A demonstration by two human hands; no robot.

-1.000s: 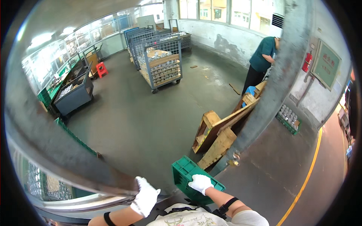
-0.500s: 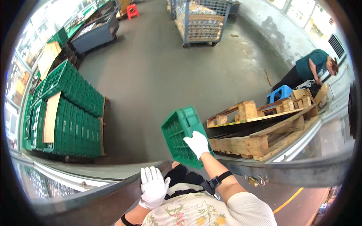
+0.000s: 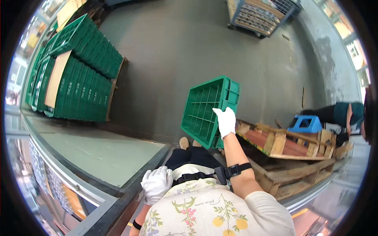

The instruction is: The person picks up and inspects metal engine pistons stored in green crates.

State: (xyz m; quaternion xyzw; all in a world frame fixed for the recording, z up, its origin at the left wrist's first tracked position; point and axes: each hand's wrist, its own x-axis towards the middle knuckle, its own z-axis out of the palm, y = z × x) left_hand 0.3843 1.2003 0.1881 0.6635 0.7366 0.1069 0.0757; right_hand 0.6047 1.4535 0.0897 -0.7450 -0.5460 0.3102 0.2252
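Observation:
A green plastic crate [image 3: 204, 108], divided into compartments inside, hangs tilted in front of me. My right hand [image 3: 226, 122], in a white glove, grips its right-hand rim, with the thumb over the edge. Nothing shows inside the compartments. My left hand [image 3: 156, 184], also white-gloved, is low at my waist, beside a dark metal ledge [image 3: 126, 204]. Its fingers lie fairly flat and hold nothing visible; whether the palm touches the ledge is hidden.
Tall stacks of green crates [image 3: 84, 84] stand on a pallet at left. Wooden pallets [image 3: 283, 173] lie close on my right, with a blue stool [image 3: 305, 124] beyond them. Nearby a co-worker [image 3: 348, 114] bends over. A wheeled mesh cart [image 3: 262, 17] stands far off.
My view has turned and tipped downward. The crate, still in my right hand, appears higher and farther right in view. My left hand's fingers have drawn closer together.

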